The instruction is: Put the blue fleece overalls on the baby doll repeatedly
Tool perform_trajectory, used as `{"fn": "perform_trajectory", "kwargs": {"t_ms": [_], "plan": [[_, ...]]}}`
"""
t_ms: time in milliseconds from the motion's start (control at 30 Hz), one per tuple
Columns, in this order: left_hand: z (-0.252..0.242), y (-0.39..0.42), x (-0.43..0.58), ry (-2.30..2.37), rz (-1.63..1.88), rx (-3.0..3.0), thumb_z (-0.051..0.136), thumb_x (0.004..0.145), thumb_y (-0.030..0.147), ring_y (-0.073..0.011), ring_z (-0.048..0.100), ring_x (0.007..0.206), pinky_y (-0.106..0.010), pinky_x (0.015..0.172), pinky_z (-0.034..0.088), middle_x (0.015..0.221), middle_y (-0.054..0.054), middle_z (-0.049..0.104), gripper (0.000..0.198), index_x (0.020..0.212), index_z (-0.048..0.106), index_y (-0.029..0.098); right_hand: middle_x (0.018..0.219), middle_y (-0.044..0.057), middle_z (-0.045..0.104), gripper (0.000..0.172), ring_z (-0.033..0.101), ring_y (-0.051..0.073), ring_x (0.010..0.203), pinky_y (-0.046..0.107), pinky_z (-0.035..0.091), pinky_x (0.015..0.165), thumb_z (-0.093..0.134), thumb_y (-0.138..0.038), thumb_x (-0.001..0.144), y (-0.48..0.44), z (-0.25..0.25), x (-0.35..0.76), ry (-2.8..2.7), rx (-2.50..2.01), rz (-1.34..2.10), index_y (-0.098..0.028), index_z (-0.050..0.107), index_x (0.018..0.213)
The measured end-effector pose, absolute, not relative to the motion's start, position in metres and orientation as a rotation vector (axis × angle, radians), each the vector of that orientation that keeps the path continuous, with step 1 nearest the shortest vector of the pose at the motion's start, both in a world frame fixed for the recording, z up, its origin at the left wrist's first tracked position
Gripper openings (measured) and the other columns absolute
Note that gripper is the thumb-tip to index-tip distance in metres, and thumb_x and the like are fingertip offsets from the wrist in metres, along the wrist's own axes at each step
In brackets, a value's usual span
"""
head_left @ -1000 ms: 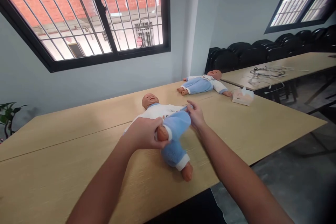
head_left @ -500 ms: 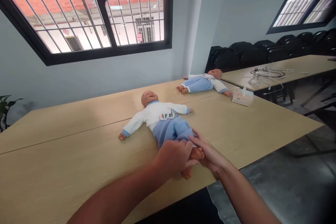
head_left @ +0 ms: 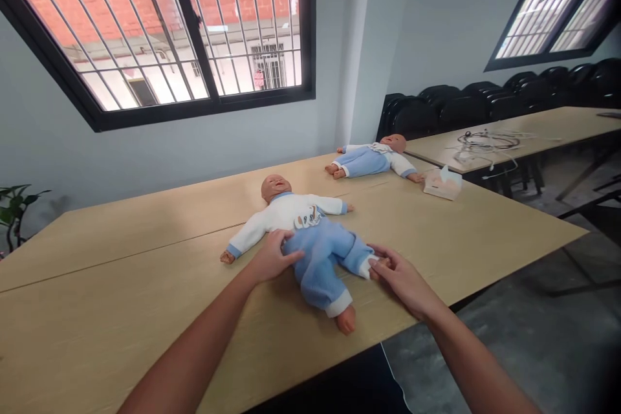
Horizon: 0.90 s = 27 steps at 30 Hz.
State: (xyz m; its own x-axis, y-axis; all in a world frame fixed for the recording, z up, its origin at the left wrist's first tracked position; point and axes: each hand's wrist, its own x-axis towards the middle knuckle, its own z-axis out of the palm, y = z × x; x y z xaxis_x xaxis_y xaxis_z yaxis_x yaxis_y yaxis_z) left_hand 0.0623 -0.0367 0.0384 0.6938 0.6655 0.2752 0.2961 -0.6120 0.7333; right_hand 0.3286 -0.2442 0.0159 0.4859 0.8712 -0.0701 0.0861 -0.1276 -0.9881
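Note:
A baby doll [head_left: 291,212] in a white top lies on its back, arms spread and head away from me. It wears light blue trousers [head_left: 323,259] with white cuffs, and both legs are covered to the ankles. My left hand [head_left: 272,257] is at the left side of the waist, thumb on the trousers and fingertips by the waistband. At the doll's foot on the right, my right hand [head_left: 398,277] wraps round the ankle and cuff, hiding most of that foot. The other foot [head_left: 346,320] sticks out bare near the table's front edge.
A second doll [head_left: 369,160], dressed alike, lies farther back on the wooden table [head_left: 145,297]. Beside it stands a tissue box [head_left: 442,184]. Cables [head_left: 488,142] lie on another table, with black chairs [head_left: 436,110] behind. A barred window [head_left: 204,32] is ahead.
My left hand has moved from the lower legs up to the waist. My right hand has shifted right with one foot. The legs are now apart and the cuffs show at the ankles.

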Motion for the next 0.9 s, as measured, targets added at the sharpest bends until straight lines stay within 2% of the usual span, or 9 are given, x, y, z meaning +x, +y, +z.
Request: {"fn": "perform_trajectory", "kwargs": {"t_ms": [67,133,267,333,467,600,700,767,900], "plan": [[0.03,-0.04,0.058,0.696,0.692,2.167,0.068,0.089,0.053,-0.0238,0.06,0.094,-0.038,0.085,0.052,0.103,-0.008,0.066,0.036,0.101,0.062,0.02,0.118,0.012,0.074,0.056,0.07,0.033,0.108,0.053,0.053,0.103,0.07,-0.055,0.084,-0.246,0.009,0.329,-0.894,-1.654,0.698,-0.023,0.066,0.129],[0.025,-0.043,0.059,0.685,0.711,2.077,0.056,0.096,0.056,-0.0199,0.059,0.086,-0.034,0.079,0.053,0.095,-0.005,0.063,0.036,0.099,0.058,0.02,0.109,0.012,0.075,0.054,0.07,0.032,0.101,0.052,0.053,0.1,0.067,-0.056,0.085,-0.248,0.005,0.325,-0.922,-1.74,0.584,-0.023,0.066,0.127],[0.018,-0.037,0.059,0.679,0.765,1.895,0.035,0.103,0.062,-0.017,0.059,0.087,-0.031,0.08,0.053,0.095,-0.003,0.062,0.045,0.105,0.051,0.02,0.108,0.012,0.076,0.049,0.07,0.032,0.099,0.05,0.054,0.097,0.066,-0.053,0.082,-0.253,0.002,0.315,-0.977,-1.826,0.414,-0.023,0.07,0.121],[0.016,-0.028,0.053,0.678,0.74,1.867,0.04,0.1,0.065,-0.0168,0.059,0.085,-0.03,0.079,0.052,0.093,-0.002,0.062,0.047,0.101,0.053,0.02,0.112,0.012,0.075,0.047,0.07,0.033,0.102,0.049,0.053,0.097,0.066,-0.052,0.081,-0.255,0.001,0.312,-1.005,-1.839,0.356,-0.023,0.071,0.118],[0.009,-0.004,0.04,0.743,0.73,1.845,0.064,0.088,0.065,-0.0174,0.059,0.08,-0.029,0.076,0.051,0.087,-0.002,0.063,0.046,0.092,0.06,0.018,0.114,0.013,0.075,0.05,0.069,0.032,0.104,0.047,0.053,0.096,0.065,-0.052,0.081,-0.257,-0.002,0.311,-1.026,-1.88,0.285,-0.02,0.071,0.118],[0.0,0.011,0.04,0.921,0.948,1.797,0.051,0.095,0.058,-0.0183,0.059,0.083,-0.031,0.079,0.05,0.093,-0.005,0.062,0.042,0.108,0.056,0.018,0.114,0.013,0.075,0.049,0.069,0.031,0.103,0.046,0.053,0.094,0.062,-0.053,0.083,-0.255,-0.006,0.314,-1.043,-1.886,0.263,-0.018,0.071,0.117],[-0.001,0.007,0.044,1.012,1.081,1.823,0.051,0.096,0.051,-0.0195,0.057,0.09,-0.033,0.085,0.047,0.1,-0.005,0.06,0.037,0.113,0.054,0.019,0.112,0.013,0.075,0.045,0.069,0.03,0.102,0.046,0.054,0.092,0.062,-0.05,0.086,-0.253,-0.009,0.315,-1.083,-1.876,0.22,-0.018,0.07,0.116],[0.001,-0.004,0.043,1.0,1.082,1.889,0.054,0.096,0.05,-0.0202,0.055,0.09,-0.033,0.086,0.044,0.097,-0.004,0.06,0.033,0.107,0.058,0.019,0.114,0.013,0.074,0.039,0.068,0.031,0.105,0.047,0.054,0.094,0.062,-0.047,0.089,-0.254,-0.011,0.312,-1.14,-1.847,0.079,-0.019,0.069,0.115],[0.003,-0.028,0.037,0.853,0.879,2.029,0.063,0.091,0.052,-0.0203,0.052,0.078,-0.033,0.079,0.042,0.079,-0.001,0.059,0.033,0.082,0.064,0.02,0.117,0.015,0.069,0.024,0.063,0.032,0.115,0.051,0.049,0.101,0.063,-0.034,0.095,-0.27,-0.018,0.282,-1.232,-1.669,-0.493,-0.02,0.065,0.114]]}}
